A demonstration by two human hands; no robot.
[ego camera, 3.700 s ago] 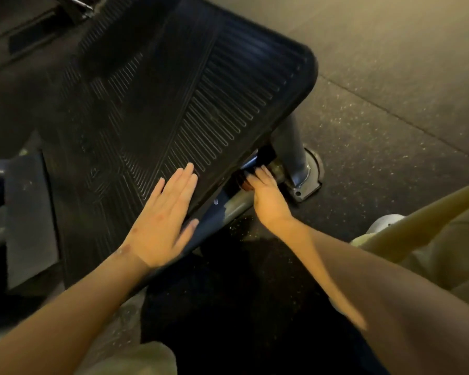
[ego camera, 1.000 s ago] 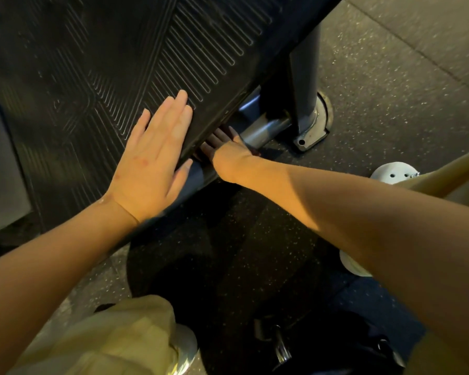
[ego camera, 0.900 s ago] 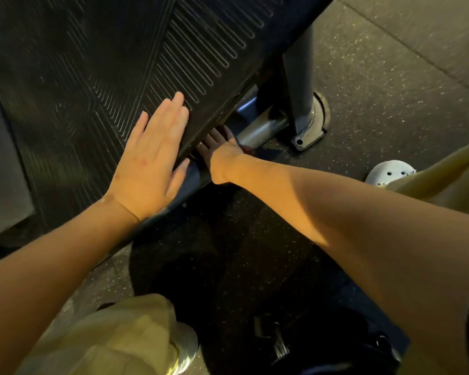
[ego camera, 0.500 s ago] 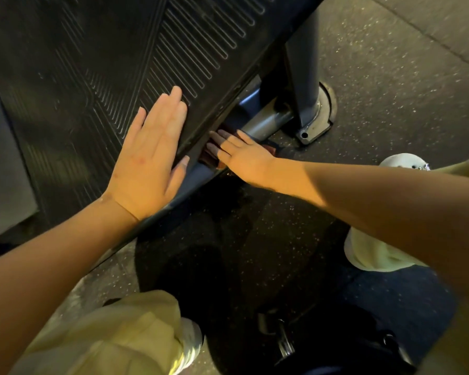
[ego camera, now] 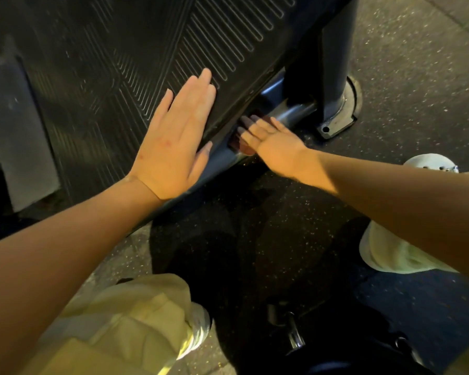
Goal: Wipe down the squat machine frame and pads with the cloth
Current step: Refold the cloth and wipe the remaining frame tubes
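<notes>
The left hand [ego camera: 173,142] lies flat on the ribbed black footplate [ego camera: 119,50], fingers straight and close together, holding nothing. Just right of it, under the plate's near edge, a dark reddish cloth [ego camera: 241,147] sits on the frame tube [ego camera: 293,110], mostly hidden. The right hand [ego camera: 274,142] presses it with fingers extended. The upright post [ego camera: 333,63] stands farther right on the speckled floor [ego camera: 404,77].

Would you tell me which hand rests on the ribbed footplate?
The left hand, flat on the ribbed footplate; the right hand reaches below its edge, onto the frame tube.
</notes>
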